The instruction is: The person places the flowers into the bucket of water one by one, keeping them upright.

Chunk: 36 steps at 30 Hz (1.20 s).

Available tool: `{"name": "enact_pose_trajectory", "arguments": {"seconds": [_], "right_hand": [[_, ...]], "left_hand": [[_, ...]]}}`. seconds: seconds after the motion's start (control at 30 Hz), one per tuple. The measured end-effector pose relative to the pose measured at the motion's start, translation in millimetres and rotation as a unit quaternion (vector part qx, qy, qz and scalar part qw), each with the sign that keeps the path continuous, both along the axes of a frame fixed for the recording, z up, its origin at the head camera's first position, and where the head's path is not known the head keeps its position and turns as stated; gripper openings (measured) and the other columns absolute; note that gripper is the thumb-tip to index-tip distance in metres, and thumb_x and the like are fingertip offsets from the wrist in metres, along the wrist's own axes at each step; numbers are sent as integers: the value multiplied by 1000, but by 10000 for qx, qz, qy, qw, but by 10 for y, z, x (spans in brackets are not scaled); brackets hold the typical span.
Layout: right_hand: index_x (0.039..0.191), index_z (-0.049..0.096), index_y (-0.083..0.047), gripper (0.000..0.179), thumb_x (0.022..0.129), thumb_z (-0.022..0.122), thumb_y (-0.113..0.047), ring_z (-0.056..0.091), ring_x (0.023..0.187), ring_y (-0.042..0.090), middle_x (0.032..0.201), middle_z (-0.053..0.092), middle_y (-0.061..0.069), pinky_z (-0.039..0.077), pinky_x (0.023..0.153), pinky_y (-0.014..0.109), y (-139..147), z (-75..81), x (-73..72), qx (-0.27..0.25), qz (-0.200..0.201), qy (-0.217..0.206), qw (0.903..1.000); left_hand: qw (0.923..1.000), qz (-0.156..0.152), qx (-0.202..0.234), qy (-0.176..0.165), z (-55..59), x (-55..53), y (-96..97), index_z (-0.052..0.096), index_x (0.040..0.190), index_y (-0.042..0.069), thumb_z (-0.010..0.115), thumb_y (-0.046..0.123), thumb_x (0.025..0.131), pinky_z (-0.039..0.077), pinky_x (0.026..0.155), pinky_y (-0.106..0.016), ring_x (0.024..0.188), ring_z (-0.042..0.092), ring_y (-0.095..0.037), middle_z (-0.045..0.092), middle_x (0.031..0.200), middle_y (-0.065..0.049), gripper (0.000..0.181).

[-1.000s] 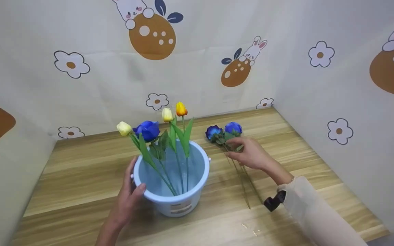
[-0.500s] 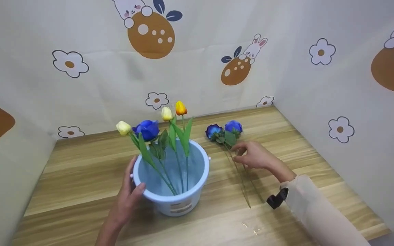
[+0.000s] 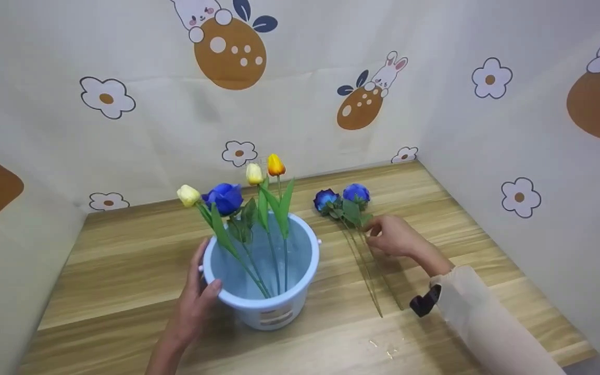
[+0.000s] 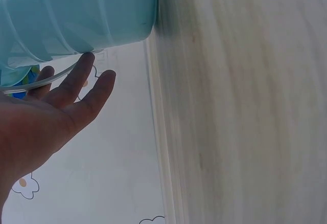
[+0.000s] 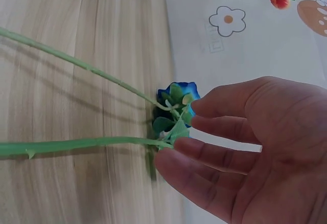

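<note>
My left hand (image 3: pixel 193 302) rests against the side of a light blue bucket (image 3: pixel 308 276), its thumb by the rim. In the left wrist view, a fingertip touches the bucket wall (image 4: pixel 122 14) near the wire handle (image 4: pixel 30 86). Two yellow-white tulips (image 3: pixel 189 195), an orange tulip (image 3: pixel 276 164) and a blue rose (image 3: pixel 224 199) stand leaning in the bucket. Two more blue roses (image 3: pixel 356 193) lie on the table to its right. My right hand (image 3: pixel 396 237) is at the right rose's leaves, fingers loosely bent; in the right wrist view the fingertips meet a leaf (image 5: pixel 177 132), without a visible grip.
The wooden table (image 3: pixel 123 260) meets a patterned cloth wall (image 3: pixel 149 120) at the back and right. Rose stems (image 3: pixel 370 281) stretch toward the front of the table. A few small clear bits (image 3: pixel 389 354) lie near the front.
My right hand has shifted right and slightly down, away from the rose heads to beside the right rose's leaves. The roses have hardly moved. My left hand and the bucket stay put.
</note>
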State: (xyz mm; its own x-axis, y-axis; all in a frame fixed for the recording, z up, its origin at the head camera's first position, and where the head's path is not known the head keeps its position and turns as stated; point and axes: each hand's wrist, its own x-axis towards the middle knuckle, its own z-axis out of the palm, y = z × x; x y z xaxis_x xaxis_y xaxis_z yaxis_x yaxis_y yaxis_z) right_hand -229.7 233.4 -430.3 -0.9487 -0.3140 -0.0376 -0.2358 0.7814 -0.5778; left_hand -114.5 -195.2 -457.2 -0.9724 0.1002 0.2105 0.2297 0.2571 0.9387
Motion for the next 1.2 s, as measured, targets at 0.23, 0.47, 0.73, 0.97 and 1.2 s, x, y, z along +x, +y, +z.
{"name": "enact_pose_trajectory", "arguments": {"seconds": [0.23,0.47,0.73,0.97,1.2], "right_hand": [[115,76,7,30,89,65,-6,71,86,27,96,76,18,61,76,41,37,-105,-43,277,196,226,9992],[116,77,4,33,89,60,-1,69,88,26,96,76,18,59,75,41,27,-136,-59,414,265,60,9988],[122,75,2,38,91,54,-2,67,90,26,105,76,19,59,80,43,6,-175,-58,475,288,-111,9984],[121,75,4,36,93,53,-1,64,89,26,114,75,24,56,79,41,-5,-222,-65,435,340,-263,9981],[117,77,5,32,93,57,-3,66,97,29,118,76,23,58,92,50,-20,-251,-73,489,416,-216,9977]], "left_hand": [[10000,-11,61,-13,-1,7,-1,12,171,33,47,20,106,36,118,-65,150,35,-45,18,175,-15,75],[9999,-34,125,-45,-2,4,-8,12,170,34,47,20,106,37,117,-65,150,36,-44,18,175,-14,74],[10000,-11,62,-38,5,5,-7,12,170,35,47,21,106,36,118,-65,151,35,-46,18,175,-14,74],[10000,0,51,38,0,-2,3,12,171,28,48,18,105,37,118,-63,149,36,-44,19,174,-16,75],[9999,-26,90,60,-3,-12,2,12,171,26,48,18,105,33,119,-65,152,32,-45,17,175,-17,75]]}}
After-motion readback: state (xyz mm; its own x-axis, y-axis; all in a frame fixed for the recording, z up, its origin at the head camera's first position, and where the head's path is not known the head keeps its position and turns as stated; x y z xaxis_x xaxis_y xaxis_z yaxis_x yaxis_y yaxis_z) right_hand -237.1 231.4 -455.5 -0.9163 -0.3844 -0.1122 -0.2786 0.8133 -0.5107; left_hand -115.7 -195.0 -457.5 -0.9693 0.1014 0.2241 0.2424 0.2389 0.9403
